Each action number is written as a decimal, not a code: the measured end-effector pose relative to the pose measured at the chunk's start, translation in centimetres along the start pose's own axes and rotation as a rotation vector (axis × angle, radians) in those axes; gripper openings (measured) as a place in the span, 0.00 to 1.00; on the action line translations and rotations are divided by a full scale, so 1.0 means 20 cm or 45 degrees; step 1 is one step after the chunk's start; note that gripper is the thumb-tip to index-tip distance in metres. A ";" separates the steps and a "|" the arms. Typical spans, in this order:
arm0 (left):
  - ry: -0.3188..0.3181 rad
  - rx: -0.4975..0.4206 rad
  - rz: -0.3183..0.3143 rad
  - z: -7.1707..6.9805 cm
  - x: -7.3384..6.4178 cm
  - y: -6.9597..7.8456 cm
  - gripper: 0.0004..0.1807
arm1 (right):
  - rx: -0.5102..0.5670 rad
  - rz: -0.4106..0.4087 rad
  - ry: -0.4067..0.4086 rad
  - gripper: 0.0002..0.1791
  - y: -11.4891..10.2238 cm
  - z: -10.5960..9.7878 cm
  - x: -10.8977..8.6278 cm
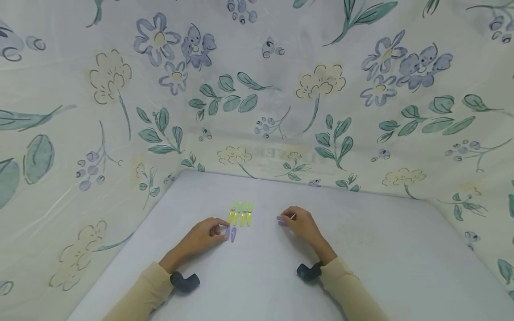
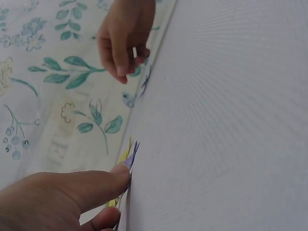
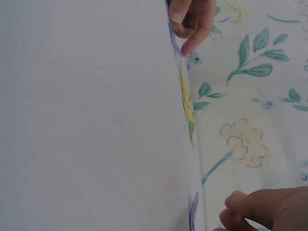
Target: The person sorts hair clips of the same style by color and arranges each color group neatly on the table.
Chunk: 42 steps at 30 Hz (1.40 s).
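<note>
Several snap hair clips lie in rows on the white table: green hair clips [image 1: 242, 206] at the back and yellow hair clips [image 1: 239, 219] in front of them. Nearest me are two purple hair clips; one purple hair clip [image 1: 233, 234] lies just right of the other. My left hand [image 1: 206, 235] pinches the left purple hair clip [image 2: 129, 161] between thumb and finger at the tabletop. Over on the right, my right hand [image 1: 300, 224] hovers with bent fingers by more purple hair clips [image 1: 282, 221]. Both wrist views show a small gap between its fingertips and those clips.
A floral sheet [image 1: 273, 107] hangs behind the table and along its sides. The white table [image 1: 361, 249] spreads out to the right of my hands. A dark band [image 1: 185, 282] is on the left wrist, another dark band [image 1: 309, 271] on the right.
</note>
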<state>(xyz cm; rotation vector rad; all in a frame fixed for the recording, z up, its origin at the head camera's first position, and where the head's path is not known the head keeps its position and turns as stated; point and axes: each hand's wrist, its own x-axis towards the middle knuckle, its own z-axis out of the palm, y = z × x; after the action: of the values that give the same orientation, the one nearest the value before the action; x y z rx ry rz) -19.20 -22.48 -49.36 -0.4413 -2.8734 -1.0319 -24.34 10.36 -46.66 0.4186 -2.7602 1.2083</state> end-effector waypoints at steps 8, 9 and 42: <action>0.020 0.011 0.028 0.01 0.01 -0.02 0.20 | -0.182 -0.049 -0.143 0.08 0.03 -0.03 0.01; 0.021 0.010 0.030 0.01 0.01 -0.02 0.20 | -0.203 -0.047 -0.171 0.08 0.03 -0.03 0.01; 0.012 -0.014 0.000 0.01 0.01 -0.01 0.19 | -0.206 0.015 -0.130 0.24 0.06 0.01 -0.02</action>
<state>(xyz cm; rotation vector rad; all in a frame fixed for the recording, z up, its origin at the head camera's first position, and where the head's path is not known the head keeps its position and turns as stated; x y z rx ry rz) -19.48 -22.52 -49.56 -0.4358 -2.8606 -1.0480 -24.42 11.08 -47.80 0.4610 -2.9226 0.9821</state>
